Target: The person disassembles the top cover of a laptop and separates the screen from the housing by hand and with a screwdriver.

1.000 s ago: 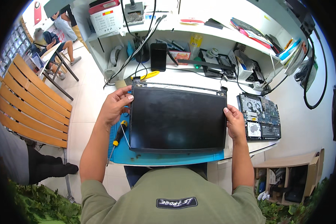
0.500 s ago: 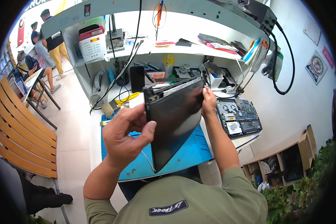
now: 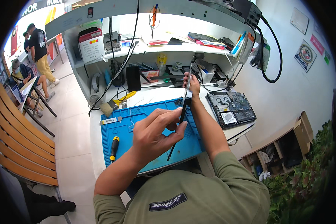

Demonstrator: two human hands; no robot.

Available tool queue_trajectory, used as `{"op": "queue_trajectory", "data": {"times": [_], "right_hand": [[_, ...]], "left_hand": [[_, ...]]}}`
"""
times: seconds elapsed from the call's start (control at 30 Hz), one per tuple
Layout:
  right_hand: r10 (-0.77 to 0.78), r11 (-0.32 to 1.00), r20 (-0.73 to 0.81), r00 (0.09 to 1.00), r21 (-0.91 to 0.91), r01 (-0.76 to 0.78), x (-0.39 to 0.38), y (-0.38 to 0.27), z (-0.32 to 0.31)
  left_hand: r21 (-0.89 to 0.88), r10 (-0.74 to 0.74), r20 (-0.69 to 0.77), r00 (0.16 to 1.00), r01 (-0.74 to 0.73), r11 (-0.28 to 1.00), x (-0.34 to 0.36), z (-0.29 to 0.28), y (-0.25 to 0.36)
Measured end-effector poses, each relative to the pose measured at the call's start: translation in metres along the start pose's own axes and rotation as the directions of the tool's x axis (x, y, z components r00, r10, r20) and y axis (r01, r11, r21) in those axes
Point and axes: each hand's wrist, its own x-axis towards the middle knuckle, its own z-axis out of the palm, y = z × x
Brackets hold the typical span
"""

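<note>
The black screen panel is upright and nearly edge-on, held above the blue mat. My left hand pinches its near end, thumb and fingers bent round the edge. My right hand grips its far end, fingers wrapped round it. A yellow-black screwdriver lies on the mat's left side, with a flat tool at the upper left. An opened laptop base with exposed board, fans and battery lies to the right.
A black phone leans among cables and tools below the cluttered shelf. A wooden chair stands at left, with several people beyond. A cardboard-coloured cubby is at lower right beside green foliage.
The panel has swung from lying broad-side to me to upright and edge-on. My right hand has moved up and away, my left hand toward the middle; more of the mat now shows.
</note>
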Motion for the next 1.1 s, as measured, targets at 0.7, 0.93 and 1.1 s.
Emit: {"op": "queue_trajectory", "data": {"times": [0.7, 0.93, 1.1], "right_hand": [[0.027, 0.999, -0.028, 0.999, -0.017, -0.028, 0.020, 0.024, -0.006], [0.021, 0.998, -0.044, 0.999, -0.054, -0.023, 0.021, 0.022, -0.005], [-0.002, 0.997, -0.057, 0.998, -0.080, -0.003, 0.015, 0.012, 0.005]], "left_hand": [[-0.117, -0.069, -0.033, 0.997, 0.064, 0.991, 0.008, 0.010, -0.006], [-0.118, -0.091, -0.033, 0.995, 0.087, 0.989, 0.013, 0.015, -0.003], [-0.089, -0.146, -0.020, 0.989, 0.144, 0.986, 0.015, 0.010, 0.005]]}}
